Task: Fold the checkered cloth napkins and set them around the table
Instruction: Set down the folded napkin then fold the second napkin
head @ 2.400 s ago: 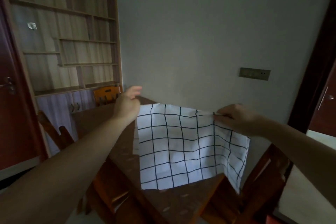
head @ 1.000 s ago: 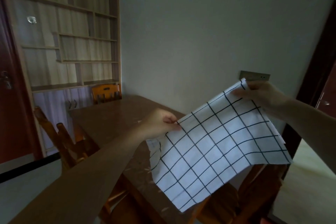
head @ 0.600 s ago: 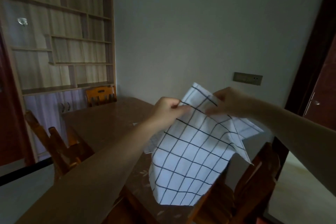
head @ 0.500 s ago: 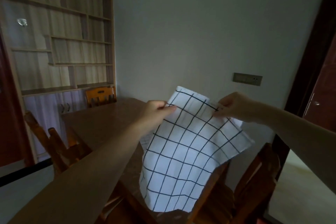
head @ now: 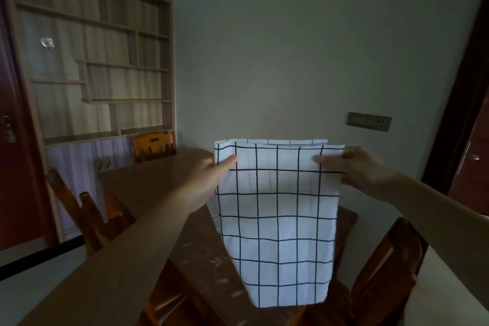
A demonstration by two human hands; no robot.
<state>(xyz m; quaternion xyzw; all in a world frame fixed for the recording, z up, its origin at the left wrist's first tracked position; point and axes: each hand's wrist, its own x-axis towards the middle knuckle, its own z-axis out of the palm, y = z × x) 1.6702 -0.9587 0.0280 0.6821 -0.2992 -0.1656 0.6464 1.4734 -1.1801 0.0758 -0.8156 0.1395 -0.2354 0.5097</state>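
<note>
A white napkin with a dark grid pattern point(head: 277, 225) hangs doubled over in the air above the brown wooden table point(head: 158, 182). My left hand point(head: 209, 180) pinches its upper left edge, thumb on the front. My right hand point(head: 352, 167) pinches the upper right edge at the same height. The top edges of the two layers lie almost together, the back layer showing slightly above the front. The lower end of the napkin hangs free in front of the table's near part.
Wooden chairs stand at the table's left side point(head: 87, 214), far end point(head: 154, 145) and right point(head: 383, 259). A tall shelf unit point(head: 92, 66) fills the left wall. A switch plate point(head: 369, 121) is on the grey wall, and a dark door frame point(head: 460, 103) stands at the right.
The napkin went from spread open and tilted to doubled over. My hands swung it round, came level, and now hold it hanging straight with its top edges together.
</note>
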